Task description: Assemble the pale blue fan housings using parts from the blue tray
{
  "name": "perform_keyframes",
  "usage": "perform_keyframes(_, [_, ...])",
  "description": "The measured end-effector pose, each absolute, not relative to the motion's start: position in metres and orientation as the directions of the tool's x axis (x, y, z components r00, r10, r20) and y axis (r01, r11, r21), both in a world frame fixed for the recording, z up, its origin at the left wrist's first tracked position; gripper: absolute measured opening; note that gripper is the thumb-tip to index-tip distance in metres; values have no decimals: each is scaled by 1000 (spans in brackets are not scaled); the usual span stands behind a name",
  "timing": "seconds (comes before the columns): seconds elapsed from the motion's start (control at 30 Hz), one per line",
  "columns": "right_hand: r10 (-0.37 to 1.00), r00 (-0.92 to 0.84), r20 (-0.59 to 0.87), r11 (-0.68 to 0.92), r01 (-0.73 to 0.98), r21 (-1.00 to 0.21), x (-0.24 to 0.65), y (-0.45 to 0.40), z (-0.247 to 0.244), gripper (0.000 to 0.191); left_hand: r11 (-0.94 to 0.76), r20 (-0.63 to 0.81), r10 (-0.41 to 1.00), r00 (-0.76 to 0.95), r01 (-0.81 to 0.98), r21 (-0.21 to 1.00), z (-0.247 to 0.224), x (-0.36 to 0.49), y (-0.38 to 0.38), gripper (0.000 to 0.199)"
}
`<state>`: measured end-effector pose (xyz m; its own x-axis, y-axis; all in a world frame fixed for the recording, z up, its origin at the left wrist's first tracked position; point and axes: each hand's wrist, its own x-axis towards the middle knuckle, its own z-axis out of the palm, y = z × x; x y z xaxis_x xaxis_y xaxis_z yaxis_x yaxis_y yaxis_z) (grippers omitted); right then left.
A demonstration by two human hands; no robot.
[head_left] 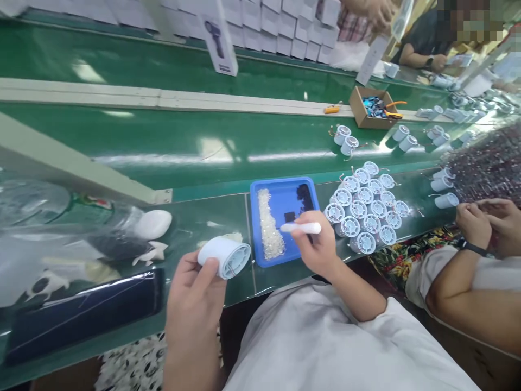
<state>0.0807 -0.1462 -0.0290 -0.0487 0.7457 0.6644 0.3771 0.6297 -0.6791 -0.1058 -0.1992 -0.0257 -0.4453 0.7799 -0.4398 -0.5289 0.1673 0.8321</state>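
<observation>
My left hand [199, 288] grips a pale blue cylindrical fan housing [222, 255], tilted with its spoked end facing right. A short white pen-like stick [305, 228] is pinched between the thumb and fingers of my right hand [319, 247]. Its tip is over a blue tray [280, 258], near a heap of small clear pieces [267, 225] along the left side. Small black parts [303, 198] lie at the tray's right, partly behind my hand. Right of the tray, several similar housings [365, 209] stand grouped with thin wires sticking out.
A cardboard box [360, 111] of small blue parts and orange-handled pliers [394, 108] sits beyond the belt's rail. Plastic bottles [89, 217] and a dark phone-like slab [85, 315] lie at left. A co-worker's hands [484, 222] are at right. White boxes [277, 24] line the back.
</observation>
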Motion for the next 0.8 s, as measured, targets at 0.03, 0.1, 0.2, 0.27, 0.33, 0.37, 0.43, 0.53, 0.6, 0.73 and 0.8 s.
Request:
perform_keyframes(0.03, [718,-39,695,661,349,-664,81,-154,-25,6,172,-438,785,-439,-525,834,-25,-104,-197,61])
perform_keyframes(0.1, [691,-20,723,694,297,-656,85,-167,-19,8,176,-420,806,-418,-508,843,-25,-99,-193,61])
perform_keyframes(0.2, [684,29,728,706,223,-672,93,-183,-13,12,155,-370,844,-389,-483,862,-23,-85,-187,60])
perform_keyframes(0.27, [694,61,717,698,189,-691,100,-190,-11,13,126,-338,867,-365,-496,859,-21,-75,-184,58])
perform_keyframes(0.33, [708,70,703,684,177,-707,107,-195,-12,14,118,-320,894,-314,-524,844,-18,-65,-181,56])
perform_keyframes(0.37, [712,70,699,681,176,-711,110,-196,-13,14,123,-314,906,-282,-536,835,-17,-61,-180,54])
perform_keyframes(0.43, [712,69,698,680,180,-711,114,-196,-15,15,144,-313,924,-221,-557,818,-14,-54,-179,51])
perform_keyframes(0.53, [702,64,709,691,180,-700,116,-196,-17,14,154,-314,931,-186,-582,799,-10,-48,-181,51])
perform_keyframes(0.6, [700,61,712,695,172,-698,116,-196,-18,14,146,-305,934,-185,-581,800,-9,-45,-184,50])
perform_keyframes(0.73, [712,30,702,690,158,-706,115,-193,-20,14,153,-293,941,-172,-554,818,-7,-39,-187,50])
perform_keyframes(0.8, [714,4,700,691,157,-705,113,-191,-22,13,165,-297,940,-169,-537,828,-6,-36,-186,52])
